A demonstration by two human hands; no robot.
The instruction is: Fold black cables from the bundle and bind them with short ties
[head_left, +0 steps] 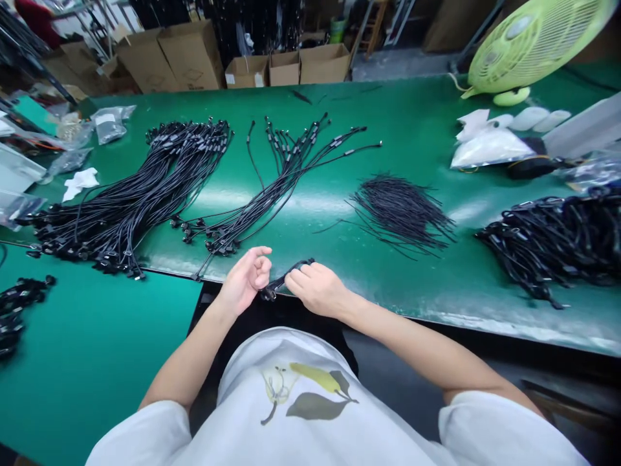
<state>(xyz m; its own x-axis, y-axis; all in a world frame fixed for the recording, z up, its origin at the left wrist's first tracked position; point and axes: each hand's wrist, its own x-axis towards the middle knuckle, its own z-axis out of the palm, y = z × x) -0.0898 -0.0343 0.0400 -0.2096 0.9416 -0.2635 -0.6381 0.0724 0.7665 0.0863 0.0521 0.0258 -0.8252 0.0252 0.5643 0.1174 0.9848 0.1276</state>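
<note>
A folded black cable (277,285) is in front of me at the table's near edge, a dark connector at its left end. Closed around its right part is my right hand (315,288), knuckles up. My left hand (246,279) is at the connector end, index finger stretched and the other fingers loosely curled; nothing shows in its fingertips. Whether its lower edge touches the cable is unclear. Beyond my left hand lies a small spread of straight black cables (272,194). A heap of thin black ties (402,213) rests past my right hand.
A large cable bundle (160,175) covers the green table (310,97) at left. Folded cables (557,239) are piled at right, below white bags (490,149) and a green fan (533,45). More cables (19,310) lie lower left. Cardboard boxes (189,55) stand behind.
</note>
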